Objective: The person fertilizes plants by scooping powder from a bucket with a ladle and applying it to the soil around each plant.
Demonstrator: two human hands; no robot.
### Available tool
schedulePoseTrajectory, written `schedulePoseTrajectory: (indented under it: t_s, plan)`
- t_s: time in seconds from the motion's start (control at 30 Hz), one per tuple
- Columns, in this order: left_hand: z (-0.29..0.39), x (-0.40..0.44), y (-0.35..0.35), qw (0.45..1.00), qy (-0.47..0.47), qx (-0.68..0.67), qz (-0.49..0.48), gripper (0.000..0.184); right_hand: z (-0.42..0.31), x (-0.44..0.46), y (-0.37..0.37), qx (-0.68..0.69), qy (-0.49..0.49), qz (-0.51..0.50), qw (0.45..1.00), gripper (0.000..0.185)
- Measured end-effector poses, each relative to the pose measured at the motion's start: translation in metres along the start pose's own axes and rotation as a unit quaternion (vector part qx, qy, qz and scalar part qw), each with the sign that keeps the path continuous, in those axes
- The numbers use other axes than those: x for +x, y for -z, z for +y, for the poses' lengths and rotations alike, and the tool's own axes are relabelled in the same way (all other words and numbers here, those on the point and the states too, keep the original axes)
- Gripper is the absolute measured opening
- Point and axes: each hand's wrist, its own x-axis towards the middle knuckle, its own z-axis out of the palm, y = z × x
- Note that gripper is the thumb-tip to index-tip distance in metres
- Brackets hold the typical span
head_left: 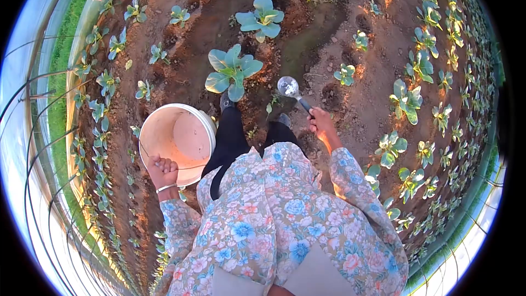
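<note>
My left hand [163, 171] is closed around the thin wire handle of a white bucket [204, 126], which hangs tilted with its mouth toward me. The bucket's inside looks pale with brownish stains, and its bottom shows no contents that I can make out. In my right hand [322, 123] is a ladle [289, 86] with a dark grip and a round, shiny metal bowl, held out over the soil. Just ahead of my feet grows a broad-leaved green seedling [234, 71], left of the ladle.
More leafy plants [262, 19] stand in rows ahead and on both sides. Small hollows [331, 94] dot the brown soil beside the ladle. My dark shoes [284, 119] are in the furrow. Curved greenhouse hoops [33, 172] and clear sheeting border the left side.
</note>
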Motion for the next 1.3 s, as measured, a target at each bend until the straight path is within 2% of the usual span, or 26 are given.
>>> schedulePoseTrajectory:
  t_s: [0.17, 0.33, 0.43, 0.57, 0.7, 0.77, 0.83, 0.9, 1.0, 1.07, 1.13, 1.23, 1.27, 1.3]
  plan:
    - [0.007, -0.017, -0.002, 0.998, 0.006, -0.061, 0.018, 0.034, -0.026, -0.001, 0.017, -0.018, 0.019, -0.015, 1.0, 0.016]
    - [0.003, 0.001, -0.023, 0.999, 0.036, -0.002, -0.009, 0.035, -0.065, -0.008, -0.018, -0.023, 0.002, -0.009, 1.0, 0.024]
    - [0.0, 0.042, -0.066, 0.994, 0.063, 0.074, -0.054, 0.028, -0.108, -0.012, -0.077, -0.049, 0.002, -0.038, 0.998, 0.027]
    - [-0.002, 0.056, -0.1, 0.981, 0.084, 0.16, -0.076, 0.021, -0.136, -0.012, -0.119, -0.067, 0.012, -0.068, 0.995, 0.032]
    - [-0.007, 0.074, -0.129, 0.975, 0.102, 0.183, -0.076, 0.022, -0.158, -0.024, -0.142, -0.091, 0.018, -0.076, 0.993, 0.036]
    - [-0.013, 0.074, -0.15, 0.969, 0.103, 0.184, -0.129, 0.02, -0.167, -0.024, -0.155, -0.135, -0.006, -0.111, 0.985, 0.037]
    - [-0.02, 0.065, -0.18, 0.968, 0.096, 0.201, -0.117, 0.017, -0.175, -0.018, -0.166, -0.199, -0.038, -0.158, 0.966, 0.037]
    - [-0.031, 0.063, -0.195, 0.965, 0.079, 0.219, -0.125, 0.016, -0.173, -0.001, -0.188, -0.176, -0.088, -0.243, 0.95, 0.034]
    - [-0.056, 0.051, -0.224, 0.96, 0.051, 0.245, -0.126, 0.016, -0.144, 0.049, -0.226, -0.229, -0.09, -0.301, 0.921, 0.028]
    - [-0.071, 0.036, -0.242, 0.955, 0.049, 0.264, -0.126, 0.016, -0.122, 0.084, -0.255, -0.487, 0.01, -0.221, 0.845, 0.031]
    - [-0.085, 0.024, -0.259, 0.943, 0.035, 0.302, -0.133, 0.018, -0.076, 0.151, -0.263, -0.602, 0.108, -0.148, 0.777, 0.033]
    - [-0.1, 0.01, -0.287, 0.934, 0.041, 0.325, -0.143, 0.017, -0.073, 0.184, -0.264, -0.657, 0.168, -0.088, 0.73, 0.033]
    - [-0.104, 0.007, -0.294, 0.93, 0.052, 0.33, -0.151, 0.017, -0.078, 0.19, -0.261, -0.705, 0.167, -0.108, 0.681, 0.031]
    - [-0.109, 0.004, -0.299, 0.926, 0.066, 0.335, -0.158, 0.016, -0.076, 0.196, -0.253, -0.678, 0.154, -0.083, 0.714, 0.031]
